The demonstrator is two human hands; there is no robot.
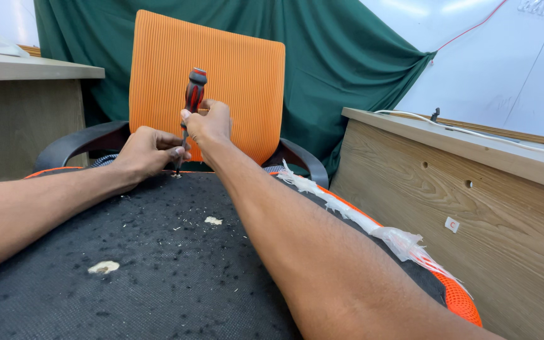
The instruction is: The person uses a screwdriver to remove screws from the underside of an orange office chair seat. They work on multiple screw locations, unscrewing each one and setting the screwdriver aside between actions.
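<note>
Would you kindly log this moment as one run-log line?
right hand: grips screwdriver upright | left hand: steadies its shaft by the tip | tip: on black seat underside | behind: orange backrest

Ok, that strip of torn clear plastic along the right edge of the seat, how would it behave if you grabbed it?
The plastic strip looks thin, crinkled and ragged, so it would probably be floppy and very light. Its frayed edges suggest it could tear rather than lift off whole. It seems caught along the orange seat edge, so it may resist a pull.
</note>
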